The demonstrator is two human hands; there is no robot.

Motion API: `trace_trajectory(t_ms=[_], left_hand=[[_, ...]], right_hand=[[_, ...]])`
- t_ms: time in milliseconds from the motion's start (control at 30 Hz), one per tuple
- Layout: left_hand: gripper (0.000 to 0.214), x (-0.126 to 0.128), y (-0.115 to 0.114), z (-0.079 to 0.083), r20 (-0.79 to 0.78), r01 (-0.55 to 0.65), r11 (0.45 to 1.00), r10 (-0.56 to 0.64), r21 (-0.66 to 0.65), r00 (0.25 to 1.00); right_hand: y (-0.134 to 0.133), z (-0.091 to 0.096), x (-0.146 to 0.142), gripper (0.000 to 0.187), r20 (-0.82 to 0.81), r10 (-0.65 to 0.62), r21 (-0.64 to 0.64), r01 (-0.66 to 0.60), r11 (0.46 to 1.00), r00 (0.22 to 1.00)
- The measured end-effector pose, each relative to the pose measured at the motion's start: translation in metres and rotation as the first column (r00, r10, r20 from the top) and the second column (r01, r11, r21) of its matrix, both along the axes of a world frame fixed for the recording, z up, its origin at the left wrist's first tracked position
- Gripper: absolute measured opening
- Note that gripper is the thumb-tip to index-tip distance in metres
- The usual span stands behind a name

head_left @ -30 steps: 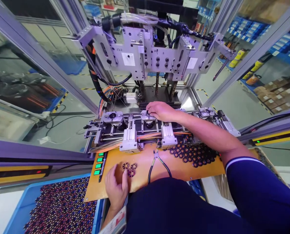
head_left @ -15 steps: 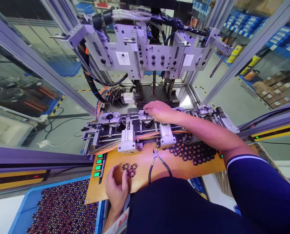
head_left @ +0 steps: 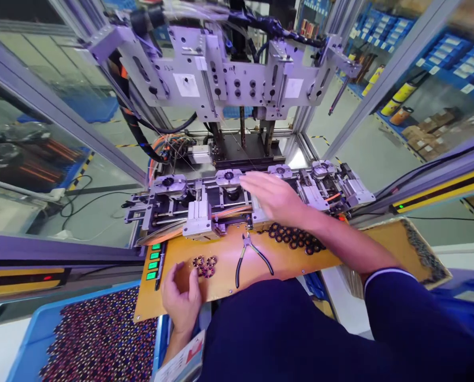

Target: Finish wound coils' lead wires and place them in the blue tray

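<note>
Stretched out over the machine's row of clamps, my right hand (head_left: 276,199) is open and holds nothing I can see. Its fingertips are beside the second clamp from the left (head_left: 229,177), where a dark ring-shaped part sits. My left hand (head_left: 183,300) rests at the left of the orange-yellow board (head_left: 224,281), fingers curved and apart. Close to its fingertips lies a small group of ring-shaped coil parts (head_left: 208,271). Between the hands, a pair of wire cutters (head_left: 247,241) lies on the board with its handles spread. Dark rings (head_left: 292,237) are massed beneath my right forearm.
A metal press head (head_left: 237,79) hangs above the clamps. Blue tray (head_left: 37,323) at lower left holds a mass of coil rings. Green-lit buttons (head_left: 152,264) line the board's left edge. At right stands a shallow box (head_left: 412,254). Metal frame posts rise on both sides.
My right hand has come off the second clamp, moving right and toward me, its fingers straightening. The clamp's dark part now shows. My left hand stays by the rings. The whole view has shifted.
</note>
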State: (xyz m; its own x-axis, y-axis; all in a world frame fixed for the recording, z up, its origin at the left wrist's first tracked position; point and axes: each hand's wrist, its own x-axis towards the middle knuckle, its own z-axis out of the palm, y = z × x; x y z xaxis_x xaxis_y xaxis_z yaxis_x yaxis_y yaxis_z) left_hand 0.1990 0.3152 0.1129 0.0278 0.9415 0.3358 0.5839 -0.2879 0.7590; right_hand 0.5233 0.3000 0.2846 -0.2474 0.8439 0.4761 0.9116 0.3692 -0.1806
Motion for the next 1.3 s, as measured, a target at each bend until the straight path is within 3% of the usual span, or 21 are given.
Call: trace_trajectory(t_ms=[67,167,267,367,500,667,733,800,933,1000,1167,1300], left_hand=[[0.049,-0.004,-0.003,0.009,0.038,-0.007,1.000,0.008,-0.028,0.999],[0.047,-0.010,-0.003,0.025,0.120,0.039,0.994,-0.027,-0.099,0.992],[0.043,-0.007,0.003,0.043,0.202,0.211,0.956,-0.170,-0.203,0.964],[0.035,0.008,0.010,0.062,0.246,0.410,0.867,-0.348,-0.283,0.905],[0.032,0.042,0.002,0.083,0.285,0.613,0.722,-0.543,-0.320,0.789],[0.036,0.080,-0.027,0.104,0.373,0.806,0.485,-0.717,-0.340,0.588],[0.041,0.087,-0.036,0.110,0.389,0.837,0.440,-0.745,-0.324,0.542],[0.037,0.087,-0.042,0.114,0.368,0.831,0.473,-0.746,-0.293,0.555],[0.029,0.078,-0.045,0.117,0.276,0.763,0.619,-0.712,-0.187,0.645],[0.026,0.074,-0.045,0.116,0.230,0.731,0.671,-0.697,-0.125,0.679],[0.027,0.063,-0.043,0.101,0.118,0.630,0.777,-0.626,0.006,0.771],[0.030,0.040,-0.028,0.070,0.039,0.407,0.909,-0.411,0.089,0.911]], right_hand=[[-0.049,-0.012,-0.007,0.044,-0.119,-0.059,0.039,0.064,0.997,0.991],[-0.110,-0.052,-0.012,0.032,-0.163,-0.240,-0.093,0.227,0.969,0.957],[-0.142,-0.097,-0.010,0.019,-0.140,-0.357,-0.190,0.329,0.925,0.923],[-0.154,-0.123,-0.007,0.011,-0.141,-0.448,-0.252,0.405,0.879,0.883],[-0.161,-0.123,-0.015,0.022,-0.228,-0.486,-0.267,0.426,0.864,0.844],[-0.162,-0.091,-0.058,0.016,-0.446,-0.364,-0.176,0.319,0.931,0.817],[-0.157,-0.076,-0.076,0.015,-0.521,-0.300,-0.125,0.276,0.953,0.799],[-0.150,-0.064,-0.088,0.014,-0.630,-0.227,-0.083,0.226,0.971,0.743],[-0.138,-0.055,-0.097,0.011,-0.832,-0.144,-0.122,0.077,0.990,0.536],[-0.133,-0.056,-0.099,0.010,-0.845,-0.149,-0.154,0.034,0.988,0.513],[-0.118,-0.045,-0.087,0.011,-0.792,-0.073,-0.138,-0.062,0.989,0.606],[-0.078,-0.014,-0.018,0.011,-0.653,0.005,-0.094,-0.088,0.992,0.758]])
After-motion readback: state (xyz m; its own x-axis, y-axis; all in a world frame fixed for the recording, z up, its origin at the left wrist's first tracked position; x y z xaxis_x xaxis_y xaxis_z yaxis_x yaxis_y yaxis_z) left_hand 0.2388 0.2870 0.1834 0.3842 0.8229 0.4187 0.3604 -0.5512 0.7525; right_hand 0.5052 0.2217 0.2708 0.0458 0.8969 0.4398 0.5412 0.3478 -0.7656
